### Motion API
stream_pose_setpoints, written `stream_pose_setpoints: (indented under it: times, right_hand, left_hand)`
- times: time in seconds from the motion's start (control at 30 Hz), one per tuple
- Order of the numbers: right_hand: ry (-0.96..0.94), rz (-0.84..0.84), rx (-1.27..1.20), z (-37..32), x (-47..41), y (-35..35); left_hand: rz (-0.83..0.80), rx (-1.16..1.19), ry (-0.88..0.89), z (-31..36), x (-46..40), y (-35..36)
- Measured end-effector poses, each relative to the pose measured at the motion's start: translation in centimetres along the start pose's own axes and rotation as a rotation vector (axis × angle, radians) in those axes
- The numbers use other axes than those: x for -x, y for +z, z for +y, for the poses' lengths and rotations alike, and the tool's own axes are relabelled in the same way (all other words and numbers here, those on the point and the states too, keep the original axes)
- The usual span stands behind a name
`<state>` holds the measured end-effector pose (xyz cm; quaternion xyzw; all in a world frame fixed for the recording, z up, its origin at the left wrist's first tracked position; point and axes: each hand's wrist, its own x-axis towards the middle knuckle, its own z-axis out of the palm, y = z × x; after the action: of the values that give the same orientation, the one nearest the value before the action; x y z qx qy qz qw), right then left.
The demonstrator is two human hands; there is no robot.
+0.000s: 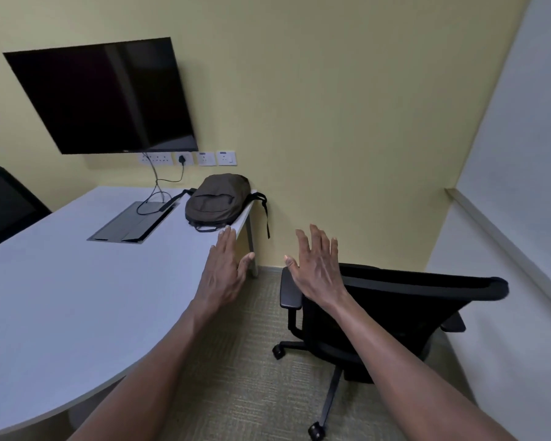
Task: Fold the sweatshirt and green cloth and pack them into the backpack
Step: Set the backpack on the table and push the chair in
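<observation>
Brown fabric backpack point(218, 202), zipped and domed, lies on the smooth white table point(77, 281) corner; both hands point(225, 272) point(317, 268) nearby, fingers spread, empty.

Matt cloth backpack point(218, 202) on a smooth white table point(61, 281); glossy dark screen point(102, 97).

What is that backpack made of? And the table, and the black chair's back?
The backpack looks like soft woven fabric, matte brown-grey: it sags and creases, with dark straps. The table seems a smooth, pale laminate board with a faint sheen; what lies under the surface cannot be told. The chair back looks like dark mesh in a black plastic frame, though it is too dark to be sure.
</observation>
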<state>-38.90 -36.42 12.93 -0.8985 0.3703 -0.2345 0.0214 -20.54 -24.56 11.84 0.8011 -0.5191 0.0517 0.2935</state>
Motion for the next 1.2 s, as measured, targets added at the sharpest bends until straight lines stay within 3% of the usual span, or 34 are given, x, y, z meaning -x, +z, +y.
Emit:
stream_pose_setpoints:
  times: [0.47, 0.8, 0.93, 1.07, 1.2]
  right_hand:
    - [0.163, -0.018, 0.114, 9.2, 7.3, -4.0]
    - [0.237, -0.16, 0.155, 22.2, 8.2, -6.6]
    - [0.195, -0.311, 0.109, 27.3, 7.8, -6.7]
    - [0.131, -0.474, 0.18, 31.4, 7.3, -6.1]
    - [0.068, -0.516, 0.165, 33.0, 6.5, -6.0]
  left_hand:
    - [-0.093, 0.061, 0.163, 8.4, 1.1, 4.0]
    - [-0.111, 0.102, 0.202, 17.0, -1.6, 9.1]
    - [-0.267, 0.013, 0.22, 20.0, -2.4, 12.2]
    - [-0.47, -0.219, 0.151, 20.8, -3.4, 14.5]
    - [-0.504, -0.359, 0.129, 21.3, -3.6, 14.7]
